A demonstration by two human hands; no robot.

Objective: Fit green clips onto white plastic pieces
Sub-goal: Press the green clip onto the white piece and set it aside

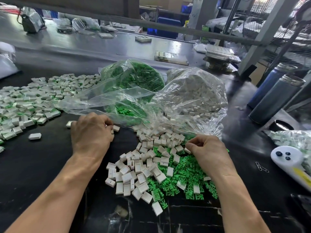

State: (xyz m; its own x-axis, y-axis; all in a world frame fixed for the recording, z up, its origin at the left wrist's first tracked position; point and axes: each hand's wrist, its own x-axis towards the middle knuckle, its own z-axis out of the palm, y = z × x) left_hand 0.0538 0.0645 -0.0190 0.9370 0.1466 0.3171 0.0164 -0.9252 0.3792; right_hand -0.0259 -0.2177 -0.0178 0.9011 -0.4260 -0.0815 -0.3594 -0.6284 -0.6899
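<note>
Two clear bags gape toward me: the bag of white plastic pieces (195, 96) and the bag of green clips (133, 78). Loose heaps of both lie before me. My left hand (90, 132) curls beside one white piece (116, 128); my right hand (207, 148) pinches another white piece (187, 150), its long axis slanting.

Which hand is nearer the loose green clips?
Right. The right hand rests over the loose green clips; the left hand is off to their left, over bare table.

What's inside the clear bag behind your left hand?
The clear bag is full of loose green clips; some spill from its open mouth near the left hand. Crumpled plastic hides the bag's bottom, so anything else in there cannot be seen.
</note>
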